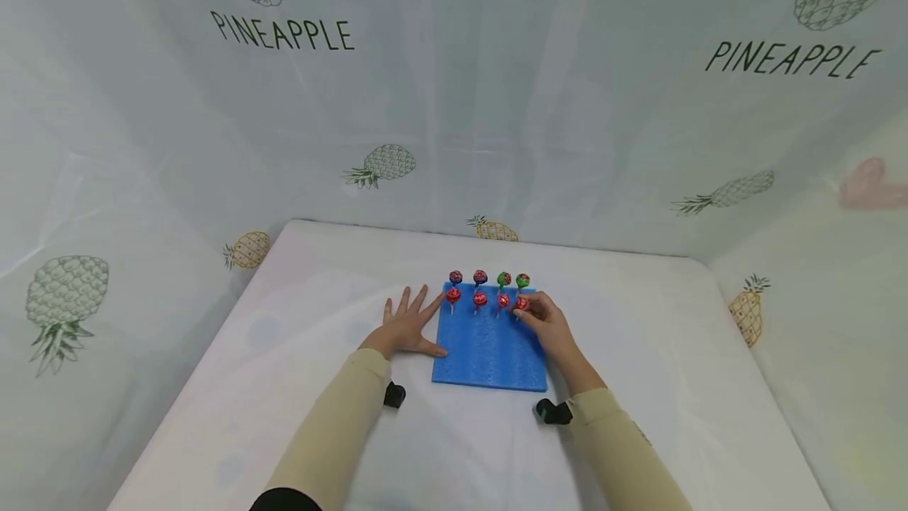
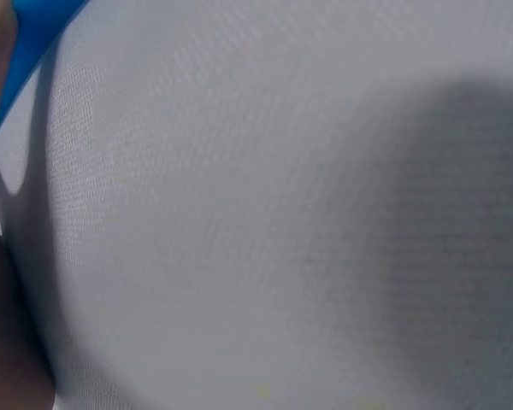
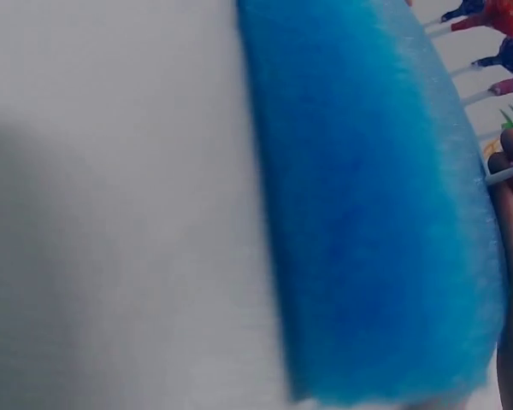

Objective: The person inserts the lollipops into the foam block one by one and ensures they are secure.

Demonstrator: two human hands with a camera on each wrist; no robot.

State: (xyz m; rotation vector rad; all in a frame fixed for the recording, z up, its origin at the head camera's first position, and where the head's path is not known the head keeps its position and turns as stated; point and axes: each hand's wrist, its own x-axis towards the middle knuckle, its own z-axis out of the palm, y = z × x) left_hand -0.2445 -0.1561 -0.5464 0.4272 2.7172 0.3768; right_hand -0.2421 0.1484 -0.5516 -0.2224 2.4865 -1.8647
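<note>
A blue foam board lies on the table, with lollipops standing in two rows along its far side. At the right end of the front row, my right hand pinches a red lollipop; its white stick meets the foam in the right wrist view. My left hand lies flat with fingers spread at the board's left edge, thumb touching the board. Other red lollipops share the front row. Behind them stand dark purple lollipops and green lollipops.
The table is covered in white cloth. Pale sheeting printed with pineapples hangs behind and beside it. Black wrist-worn devices sit below both wrists, near the board's front edge.
</note>
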